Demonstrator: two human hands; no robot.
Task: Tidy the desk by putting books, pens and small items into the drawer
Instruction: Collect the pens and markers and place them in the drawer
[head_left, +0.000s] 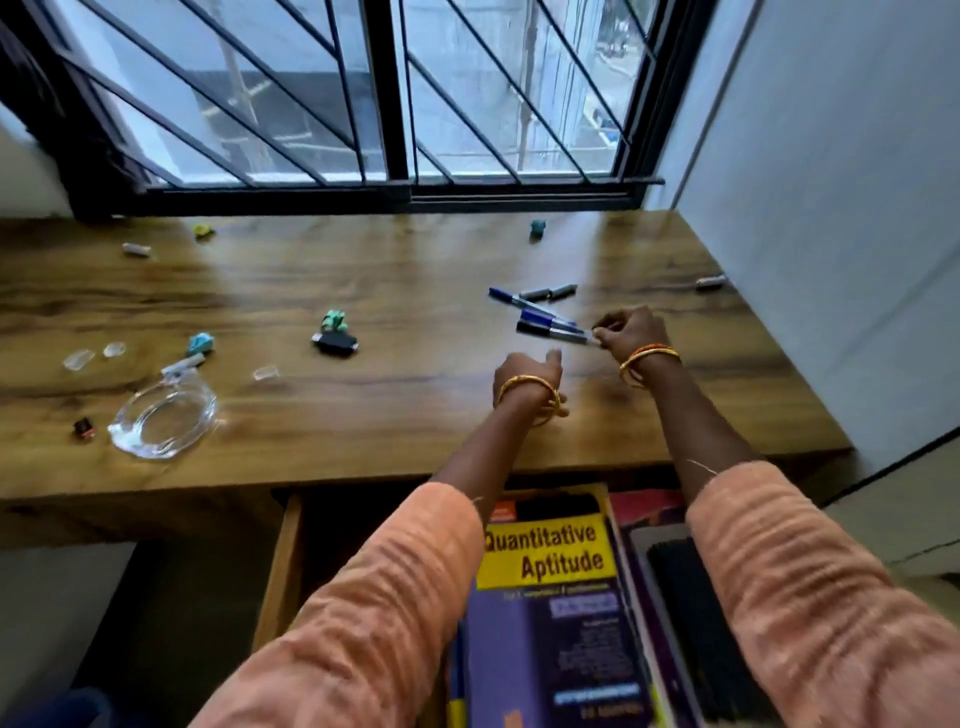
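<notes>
Fingers (613, 327) of right hand (631, 332) curled, pinching pen (558, 332) by its end (likely bound for open drawer (283, 561)); left hand (527, 371) loosely curled, holding nothing.

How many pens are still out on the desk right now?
3: one blue pen lies farthest back, a second blue pen before it, and a dark pen pinched by the right hand. None seem hidden.
</notes>
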